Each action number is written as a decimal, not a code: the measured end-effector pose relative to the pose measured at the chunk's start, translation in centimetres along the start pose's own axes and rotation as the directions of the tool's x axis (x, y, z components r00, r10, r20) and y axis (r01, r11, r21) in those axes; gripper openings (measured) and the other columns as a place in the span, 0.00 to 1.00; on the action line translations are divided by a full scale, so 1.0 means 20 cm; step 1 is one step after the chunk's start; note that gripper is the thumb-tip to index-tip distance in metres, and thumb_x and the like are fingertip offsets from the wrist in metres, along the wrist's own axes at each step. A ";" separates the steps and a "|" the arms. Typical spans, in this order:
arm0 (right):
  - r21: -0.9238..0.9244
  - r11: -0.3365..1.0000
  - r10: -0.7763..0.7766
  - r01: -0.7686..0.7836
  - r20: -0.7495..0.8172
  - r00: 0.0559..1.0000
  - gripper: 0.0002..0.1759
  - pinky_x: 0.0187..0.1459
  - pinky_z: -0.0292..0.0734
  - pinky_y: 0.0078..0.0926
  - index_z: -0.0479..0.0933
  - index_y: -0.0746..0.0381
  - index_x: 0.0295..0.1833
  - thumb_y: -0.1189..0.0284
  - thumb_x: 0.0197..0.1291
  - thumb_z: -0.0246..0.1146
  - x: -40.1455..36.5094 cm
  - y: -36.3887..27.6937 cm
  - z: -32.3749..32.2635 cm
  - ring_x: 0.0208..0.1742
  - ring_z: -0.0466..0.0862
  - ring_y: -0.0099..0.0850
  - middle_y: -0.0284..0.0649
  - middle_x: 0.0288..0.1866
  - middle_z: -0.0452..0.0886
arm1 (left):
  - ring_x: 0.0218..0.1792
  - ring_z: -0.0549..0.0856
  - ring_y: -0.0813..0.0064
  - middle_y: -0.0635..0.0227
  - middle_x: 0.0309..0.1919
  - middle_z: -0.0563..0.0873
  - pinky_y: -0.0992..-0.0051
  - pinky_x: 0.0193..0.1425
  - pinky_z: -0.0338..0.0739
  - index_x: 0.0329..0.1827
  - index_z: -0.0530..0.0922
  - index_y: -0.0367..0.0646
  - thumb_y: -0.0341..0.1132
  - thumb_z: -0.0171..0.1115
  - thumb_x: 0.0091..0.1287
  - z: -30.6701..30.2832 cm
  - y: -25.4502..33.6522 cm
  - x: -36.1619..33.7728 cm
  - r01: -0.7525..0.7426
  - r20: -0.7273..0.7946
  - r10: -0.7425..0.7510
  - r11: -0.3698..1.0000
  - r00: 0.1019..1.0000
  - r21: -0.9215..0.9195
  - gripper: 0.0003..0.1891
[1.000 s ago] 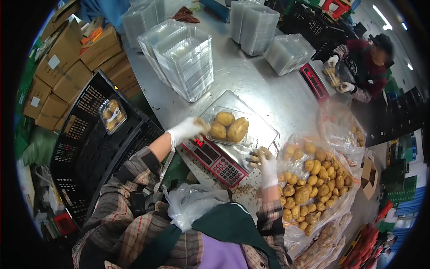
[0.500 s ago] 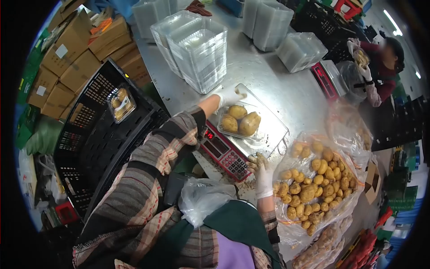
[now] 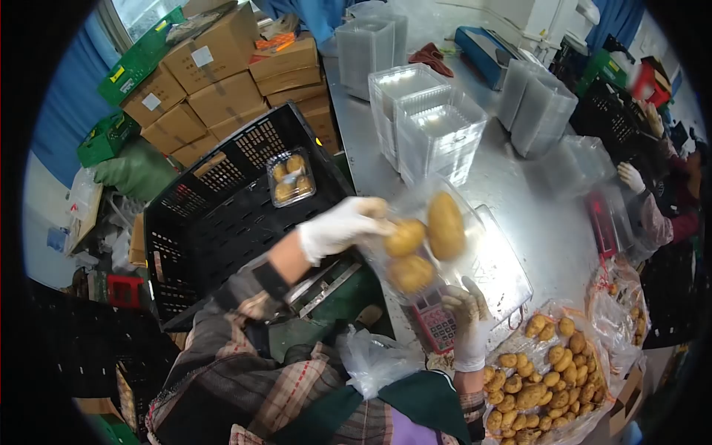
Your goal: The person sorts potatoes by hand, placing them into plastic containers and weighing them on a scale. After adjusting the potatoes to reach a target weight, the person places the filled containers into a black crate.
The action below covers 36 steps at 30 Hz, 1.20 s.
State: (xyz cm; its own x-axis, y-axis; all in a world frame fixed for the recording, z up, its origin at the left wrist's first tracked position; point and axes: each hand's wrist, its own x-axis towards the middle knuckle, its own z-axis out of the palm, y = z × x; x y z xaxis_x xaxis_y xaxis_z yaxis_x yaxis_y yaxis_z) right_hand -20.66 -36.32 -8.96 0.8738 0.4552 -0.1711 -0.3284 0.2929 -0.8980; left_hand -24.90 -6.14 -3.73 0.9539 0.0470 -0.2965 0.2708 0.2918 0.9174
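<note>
My gloved left hand (image 3: 347,226) pinches the left edge of a clear plastic container (image 3: 417,285) that holds three potatoes (image 3: 446,226). The container is tilted and lifted over the scale. My gloved right hand (image 3: 469,319) is beside its lower right side, fingers apart, holding nothing. Below the container shows part of the red scale (image 3: 437,328), with its metal plate (image 3: 497,256) to the right. A closed clear pack of potatoes (image 3: 291,178) lies in the black crate (image 3: 215,215) on the left.
Stacks of clear containers (image 3: 441,133) stand on the metal table (image 3: 528,191). Loose potatoes (image 3: 530,393) lie in an open plastic bag at the lower right. Cardboard boxes (image 3: 226,100) are piled behind the crate. A co-worker's gloved hand (image 3: 631,178) shows at the right.
The container with potatoes has risen off the scale and moved left, now gripped by my left hand. The view has turned, shifting the scene. The co-worker's hands have moved apart.
</note>
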 end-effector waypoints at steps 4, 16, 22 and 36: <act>-0.061 0.998 0.035 -0.034 0.012 0.999 0.25 0.47 0.77 0.28 0.68 0.71 0.63 0.63 0.70 0.56 0.01 0.09 -0.05 0.42 0.82 0.31 0.46 0.47 0.82 | 0.43 0.83 0.75 0.64 0.43 0.83 0.72 0.48 0.79 0.55 0.74 0.36 0.32 0.60 0.66 -0.41 0.13 -0.40 -0.333 -0.359 0.272 0.935 0.893 -0.119 0.16; -0.060 0.994 0.089 -0.096 -0.110 0.990 0.23 0.45 0.78 0.27 0.68 0.71 0.62 0.64 0.71 0.54 -0.06 0.19 -0.22 0.41 0.83 0.32 0.48 0.46 0.83 | 0.30 0.82 0.68 0.65 0.33 0.83 0.63 0.35 0.79 0.48 0.76 0.46 0.39 0.68 0.63 -1.70 -0.73 -0.68 0.132 -0.804 -0.249 0.969 0.541 -0.211 0.15; -0.085 0.981 0.160 -0.177 -0.175 0.971 0.19 0.43 0.79 0.22 0.70 0.71 0.61 0.68 0.73 0.50 -0.09 0.27 -0.24 0.41 0.84 0.29 0.46 0.46 0.84 | 0.69 0.65 0.47 0.46 0.69 0.67 0.60 0.73 0.60 0.70 0.64 0.38 0.39 0.64 0.60 -1.35 -0.38 -0.19 0.629 -0.693 0.604 0.372 0.395 0.683 0.35; -0.197 0.964 0.109 -0.181 -0.326 0.939 0.19 0.52 0.78 0.23 0.71 0.72 0.61 0.71 0.70 0.55 -0.41 0.44 -0.46 0.49 0.83 0.27 0.45 0.49 0.84 | 0.37 0.86 0.60 0.50 0.35 0.86 0.70 0.43 0.75 0.44 0.82 0.34 0.38 0.58 0.67 -0.13 0.34 1.28 -0.252 0.154 0.599 0.083 0.786 0.964 0.15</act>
State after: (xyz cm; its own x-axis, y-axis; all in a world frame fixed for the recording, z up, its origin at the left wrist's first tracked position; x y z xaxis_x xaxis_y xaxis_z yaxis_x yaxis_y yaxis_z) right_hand -27.46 -45.24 -19.16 0.9016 0.1849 -0.3911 -0.4035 0.0339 -0.9143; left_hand 0.98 -0.58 -5.79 0.9319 0.0648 0.3569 -0.0926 -0.9089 0.4067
